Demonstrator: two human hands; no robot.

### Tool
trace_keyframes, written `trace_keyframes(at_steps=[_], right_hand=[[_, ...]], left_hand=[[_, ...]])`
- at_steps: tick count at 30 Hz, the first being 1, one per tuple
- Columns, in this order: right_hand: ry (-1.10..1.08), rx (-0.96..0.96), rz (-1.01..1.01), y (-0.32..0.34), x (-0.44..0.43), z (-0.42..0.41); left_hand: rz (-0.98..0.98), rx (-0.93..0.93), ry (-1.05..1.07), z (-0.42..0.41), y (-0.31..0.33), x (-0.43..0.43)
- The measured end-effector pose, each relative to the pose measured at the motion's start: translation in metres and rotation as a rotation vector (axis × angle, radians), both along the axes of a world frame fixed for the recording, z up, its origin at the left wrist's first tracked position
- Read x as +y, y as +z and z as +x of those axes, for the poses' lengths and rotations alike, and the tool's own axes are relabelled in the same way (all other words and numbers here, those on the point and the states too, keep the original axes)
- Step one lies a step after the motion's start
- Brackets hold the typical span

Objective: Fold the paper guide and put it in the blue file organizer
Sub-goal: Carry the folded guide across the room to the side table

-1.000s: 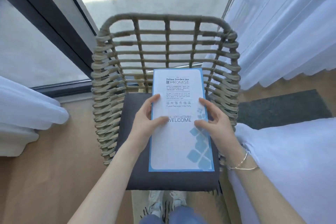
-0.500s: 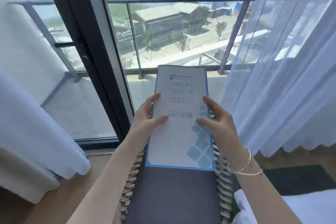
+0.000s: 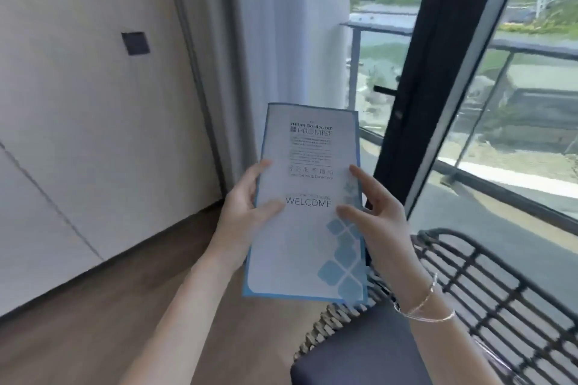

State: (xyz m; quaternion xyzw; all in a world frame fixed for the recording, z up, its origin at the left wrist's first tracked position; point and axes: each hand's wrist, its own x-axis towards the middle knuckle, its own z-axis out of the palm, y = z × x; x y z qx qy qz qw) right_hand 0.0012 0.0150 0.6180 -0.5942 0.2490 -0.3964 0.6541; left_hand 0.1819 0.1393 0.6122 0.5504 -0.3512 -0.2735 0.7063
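Observation:
The paper guide [image 3: 308,228] is a tall folded white leaflet with a blue border, the word WELCOME and blue squares at its lower right. I hold it upright in the air in front of me. My left hand [image 3: 247,212] grips its left edge, thumb on the front. My right hand [image 3: 375,212] grips its right edge, thumb on the front, a thin bracelet on that wrist. No blue file organizer is in view.
A woven chair [image 3: 469,284] with a dark seat cushion [image 3: 359,350] stands at the lower right. Behind it are a dark window frame [image 3: 438,72] and a balcony railing. A white curtain [image 3: 281,40], a pale wall [image 3: 93,103] and wooden floor [image 3: 93,306] fill the left.
The guide has been lifted off the chair seat and is now held up in the air. My view has swung up and to the left, from the chair to the wall and curtain.

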Motion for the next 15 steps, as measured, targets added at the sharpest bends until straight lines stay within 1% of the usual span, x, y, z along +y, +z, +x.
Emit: trace_keyframes(at_steps=[4, 8, 12, 15], right_hand=[[0.299, -0.008, 0.066, -0.002, 0.050, 0.088], [0.545, 0.007, 0.063, -0.002, 0.121, 0.157], [0.762, 0.045, 0.020, -0.004, 0.196, 0.210], [0.915, 0.061, 0.011, -0.008, 0.256, 0.248]], left_hand=[[0.027, 0.018, 0.309, 0.037, 0.000, 0.095], [0.029, 0.031, 0.592, 0.057, -0.002, 0.190], [0.022, 0.060, 0.819, 0.063, -0.008, 0.278], [0.014, 0.068, 0.951, 0.068, -0.011, 0.343]])
